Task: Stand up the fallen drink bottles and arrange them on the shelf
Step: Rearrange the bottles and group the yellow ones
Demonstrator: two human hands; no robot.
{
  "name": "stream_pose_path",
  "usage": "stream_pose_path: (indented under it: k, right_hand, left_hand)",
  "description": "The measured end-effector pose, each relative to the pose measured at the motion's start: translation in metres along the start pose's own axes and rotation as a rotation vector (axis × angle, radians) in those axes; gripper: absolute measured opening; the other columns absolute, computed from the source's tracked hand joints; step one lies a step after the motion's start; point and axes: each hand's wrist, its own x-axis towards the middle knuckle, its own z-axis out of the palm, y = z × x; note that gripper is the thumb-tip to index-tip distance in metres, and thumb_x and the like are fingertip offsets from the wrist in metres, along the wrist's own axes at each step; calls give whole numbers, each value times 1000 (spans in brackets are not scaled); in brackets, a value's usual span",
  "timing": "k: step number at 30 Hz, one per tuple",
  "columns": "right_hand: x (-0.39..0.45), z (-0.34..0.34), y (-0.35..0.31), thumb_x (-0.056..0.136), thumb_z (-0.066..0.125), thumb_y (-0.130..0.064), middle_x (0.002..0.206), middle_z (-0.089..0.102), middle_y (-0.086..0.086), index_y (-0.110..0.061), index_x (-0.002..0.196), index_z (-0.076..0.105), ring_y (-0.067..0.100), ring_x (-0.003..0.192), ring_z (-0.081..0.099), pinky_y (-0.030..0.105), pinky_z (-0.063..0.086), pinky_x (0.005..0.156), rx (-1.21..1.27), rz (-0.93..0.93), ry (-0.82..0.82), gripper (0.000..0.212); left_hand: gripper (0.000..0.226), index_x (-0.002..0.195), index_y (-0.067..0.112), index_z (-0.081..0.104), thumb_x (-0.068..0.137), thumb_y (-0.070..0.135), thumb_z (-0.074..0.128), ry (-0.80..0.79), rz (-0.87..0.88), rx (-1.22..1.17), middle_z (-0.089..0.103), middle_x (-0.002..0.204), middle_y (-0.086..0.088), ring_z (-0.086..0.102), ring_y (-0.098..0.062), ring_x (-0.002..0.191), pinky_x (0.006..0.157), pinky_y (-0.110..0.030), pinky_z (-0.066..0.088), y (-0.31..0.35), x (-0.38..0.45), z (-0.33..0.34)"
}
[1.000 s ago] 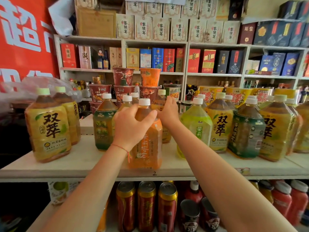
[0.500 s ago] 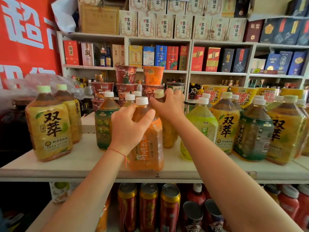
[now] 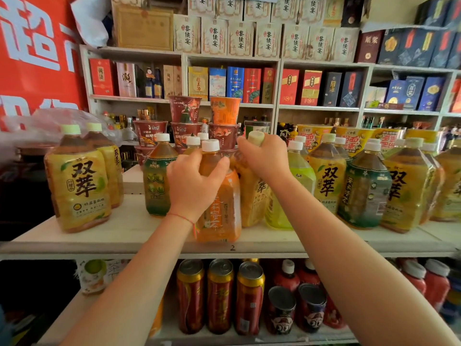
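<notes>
At centre frame, the left hand (image 3: 193, 182) curls around the shoulder of an upright orange bottle (image 3: 219, 208) standing at the front edge of the shelf (image 3: 124, 236). Just right of it, the right hand (image 3: 265, 158) clamps the neck of a yellow bottle (image 3: 253, 196), tilted slightly, its pale cap (image 3: 256, 138) protruding above the fingers. Other bottles stand on both sides.

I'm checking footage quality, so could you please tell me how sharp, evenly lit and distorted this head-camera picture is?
Head view: bright, even light, with soft glare on the can tops; the hands and orange bottle are fairly sharp; the plastic bag at left is smeared; wide-angle bending curves the shelf edge and tilts the outer bottles.
</notes>
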Motion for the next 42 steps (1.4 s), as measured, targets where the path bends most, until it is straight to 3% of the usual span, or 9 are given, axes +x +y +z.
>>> stream_pose_path:
  k: [6, 14, 19, 25, 29, 33, 36, 39, 42]
  right_hand:
    - [-6, -35, -27, 82, 67, -24, 37, 40, -13, -21, 47, 45, 6, 38, 39, 20, 34, 45, 18, 38, -16, 41]
    - [-15, -99, -71, 83, 74, -31, 69, 62, 2, -15, 69, 56, 19, 69, 62, 42, 60, 77, 108, 110, -163, 28]
    - [-26, -101, -56, 84, 75, -37, 82, 71, 7, -14, 78, 60, 25, 85, 74, 44, 61, 82, 111, 174, -255, 28]
    - [-25, -91, -42, 82, 76, -30, 59, 61, -1, -12, 70, 65, 8, 49, 57, 18, 46, 45, 150, 145, -271, 25]
    - [-28, -79, -56, 83, 76, -28, 54, 64, -7, -12, 73, 70, 6, 49, 60, 19, 48, 48, 259, 87, -335, 20]
    - [-37, -40, -86, 82, 74, -21, 60, 63, -2, -11, 74, 67, 12, 56, 61, 26, 51, 56, 378, 28, -397, 15]
    - [-41, -1, -108, 80, 74, -18, 69, 64, 4, -5, 78, 68, 16, 64, 61, 36, 53, 65, 398, -46, -432, 14]
    - [-44, 35, -125, 83, 75, -19, 75, 67, 13, 12, 88, 67, 23, 68, 64, 43, 57, 71, 444, -88, -460, 32]
    - [-48, 72, -140, 90, 71, -37, 86, 74, 9, -3, 95, 71, 18, 75, 71, 34, 59, 73, 406, -135, -394, 35]
  left_hand:
    - [54, 91, 21, 66, 87, 70, 44, 10, -42, 47, 64, 82, 6, 57, -19, 83, 95, -51, 45, -1, -2, -1]
    - [34, 70, 33, 43, 95, 55, 54, -118, -80, 199, 46, 76, 7, 53, -24, 88, 78, -37, 46, 11, 10, 22]
    - [39, 74, 23, 46, 99, 53, 49, -158, -176, 199, 37, 77, 9, 48, -25, 90, 87, -44, 48, 23, 17, 55]
    - [32, 127, 7, 52, 101, 25, 48, -477, -2, 262, 57, 122, -9, 50, -29, 118, 105, -43, 41, 24, 32, 73]
    - [21, 121, 21, 58, 105, 28, 47, -232, -180, -299, 61, 117, 10, 56, -3, 110, 91, -18, 43, 42, 5, 8]
    - [61, 131, 22, 52, 87, 62, 64, -369, -286, -713, 71, 117, 1, 68, -18, 110, 89, -36, 57, 27, -30, -48]
    - [103, 136, 31, 43, 51, 66, 89, -325, -276, -661, 70, 119, 7, 68, -15, 112, 88, -35, 58, 1, -34, -72]
    - [105, 134, 31, 49, 44, 62, 93, -157, -257, -537, 69, 120, 8, 67, -12, 112, 90, -35, 58, -22, -28, -98]
    - [100, 137, 28, 50, 51, 56, 92, -11, -237, -404, 67, 123, 9, 66, -6, 111, 90, -29, 57, -43, -17, -118]
